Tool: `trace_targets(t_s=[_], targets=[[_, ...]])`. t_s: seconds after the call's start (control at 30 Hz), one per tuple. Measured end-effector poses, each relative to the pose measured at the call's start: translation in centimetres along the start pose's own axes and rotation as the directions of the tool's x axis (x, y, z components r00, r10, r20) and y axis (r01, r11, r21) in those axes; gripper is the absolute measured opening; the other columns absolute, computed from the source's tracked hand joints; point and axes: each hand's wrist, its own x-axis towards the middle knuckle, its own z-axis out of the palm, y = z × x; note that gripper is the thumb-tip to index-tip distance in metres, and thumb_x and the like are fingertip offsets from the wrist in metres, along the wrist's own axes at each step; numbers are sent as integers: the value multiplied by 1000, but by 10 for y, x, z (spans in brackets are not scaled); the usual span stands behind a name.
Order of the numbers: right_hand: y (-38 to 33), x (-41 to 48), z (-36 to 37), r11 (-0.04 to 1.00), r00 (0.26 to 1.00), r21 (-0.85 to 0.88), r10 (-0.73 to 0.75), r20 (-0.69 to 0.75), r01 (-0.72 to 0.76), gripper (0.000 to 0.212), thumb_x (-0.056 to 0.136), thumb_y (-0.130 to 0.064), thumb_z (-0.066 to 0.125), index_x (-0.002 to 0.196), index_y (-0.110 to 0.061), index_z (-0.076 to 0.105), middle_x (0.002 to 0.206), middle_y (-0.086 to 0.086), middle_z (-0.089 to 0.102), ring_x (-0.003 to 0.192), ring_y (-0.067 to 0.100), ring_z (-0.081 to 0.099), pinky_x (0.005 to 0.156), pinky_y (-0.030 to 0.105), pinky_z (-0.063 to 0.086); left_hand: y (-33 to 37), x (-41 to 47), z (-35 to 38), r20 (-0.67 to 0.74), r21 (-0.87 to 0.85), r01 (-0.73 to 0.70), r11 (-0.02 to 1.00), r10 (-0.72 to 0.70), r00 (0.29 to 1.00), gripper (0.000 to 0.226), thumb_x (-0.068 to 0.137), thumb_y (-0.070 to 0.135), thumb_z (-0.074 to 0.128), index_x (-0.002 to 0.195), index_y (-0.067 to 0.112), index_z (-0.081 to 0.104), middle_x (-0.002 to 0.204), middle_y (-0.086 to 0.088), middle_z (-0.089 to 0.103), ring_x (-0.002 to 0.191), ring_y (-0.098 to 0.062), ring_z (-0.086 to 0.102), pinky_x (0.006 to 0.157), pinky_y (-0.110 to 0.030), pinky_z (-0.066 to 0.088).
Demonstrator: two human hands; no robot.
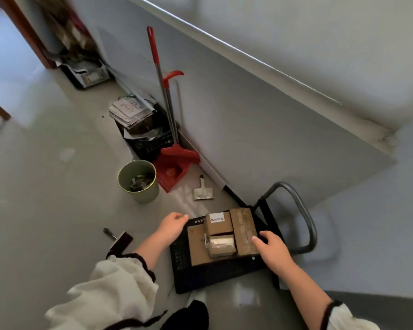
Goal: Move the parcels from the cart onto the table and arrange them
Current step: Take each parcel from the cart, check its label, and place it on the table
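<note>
Cardboard parcels (221, 236) sit stacked on the black cart (200, 279) on the floor (45, 186): a flat box (196, 248) at the bottom, and on it a small labelled box (218, 222), a tape-wrapped packet (222, 245) and a long box (243, 229) close together. With four parcels on the cart, we judge the task at an early pickup. Our right hand (271, 246) is at the long box's near end, thumb laid on its top; the other fingers are hidden behind the hand, so we cannot tell whether they grip. Our left hand (172, 226) hovers by the cart's far left corner, fingers loosely curled and holding nothing. The next move probably calls for bringing that hand in to the stack, closing both hands on a parcel and lifting it clear of the grey handle (305, 208). The pale ledge (248, 57) above the grey panel (248, 139) is likely the table, higher and well apart, so we would have to rise and turn. A green bin (137, 181) stands near on the left.
</note>
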Motion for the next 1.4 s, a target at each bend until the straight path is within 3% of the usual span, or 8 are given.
trace_targets(t_s=[0.3, 0.43, 0.53, 0.73, 0.87, 1.0, 1.27, 1.4], targets=[[14, 140, 67, 904, 903, 174, 341, 260, -391, 37, 98, -27, 45, 125, -4, 53, 113, 14, 58, 104, 31, 56, 81, 33, 41, -45, 126, 68, 122, -124, 237, 964, -222, 967, 40, 96, 40, 45, 127, 14, 50, 128, -6, 55, 116, -25, 52, 91, -36, 40], [40, 211, 109, 833, 850, 231, 428, 307, -503, 22, 98, -24, 44, 101, -9, 60, 134, 25, 50, 125, 41, 46, 105, 49, 35, -84, 189, 120, 177, -163, 299, 940, -270, 946, 42, 96, 40, 45, 130, 16, 48, 131, -6, 54, 119, -24, 50, 98, -40, 40], [73, 263, 151, 773, 821, 295, 479, 310, -562, 30, 97, -26, 45, 115, -5, 58, 132, 24, 52, 117, 39, 53, 105, 51, 36, -120, 235, 160, 182, -198, 322, 926, -288, 940, 40, 95, 39, 47, 128, 16, 50, 131, -6, 54, 119, -23, 50, 102, -40, 40], [140, 326, 224, 796, 844, 281, 496, 205, -537, 24, 94, -23, 47, 110, -12, 60, 102, 5, 62, 96, 22, 59, 85, 37, 50, -178, 295, 232, 210, -283, 373, 883, -323, 923, 47, 97, 35, 45, 139, 13, 42, 137, -6, 48, 121, -21, 46, 96, -31, 35], [142, 334, 241, 822, 850, 220, 520, 87, -526, 19, 92, -18, 44, 74, -16, 47, 69, -1, 42, 60, 15, 40, 50, 28, 30, -200, 306, 264, 231, -328, 417, 847, -356, 905, 50, 96, 36, 45, 142, 16, 37, 141, -6, 44, 124, -21, 44, 104, -37, 37], [134, 338, 249, 825, 853, 224, 517, 67, -518, 14, 91, -24, 45, 98, -12, 47, 81, 1, 49, 75, 21, 52, 66, 31, 42, -206, 302, 276, 222, -351, 432, 831, -374, 900, 50, 96, 36, 45, 142, 19, 38, 141, -5, 45, 125, -23, 44, 106, -42, 36], [114, 322, 228, 877, 908, 246, 418, 33, -412, 35, 90, -16, 46, 58, -16, 32, 58, -2, 32, 51, 14, 29, 47, 28, 21, -180, 284, 254, 221, -379, 397, 836, -335, 916, 44, 96, 32, 44, 137, 17, 41, 118, 2, 52, 103, -16, 49, 92, -34, 42], [80, 288, 185, 911, 956, 301, 291, 19, -284, 18, 92, -18, 48, 106, -14, 59, 84, -3, 55, 74, 11, 52, 65, 25, 40, -135, 248, 219, 160, -443, 304, 843, -260, 952, 36, 95, 30, 47, 129, 19, 50, 112, 2, 58, 104, -17, 55, 92, -37, 47]])
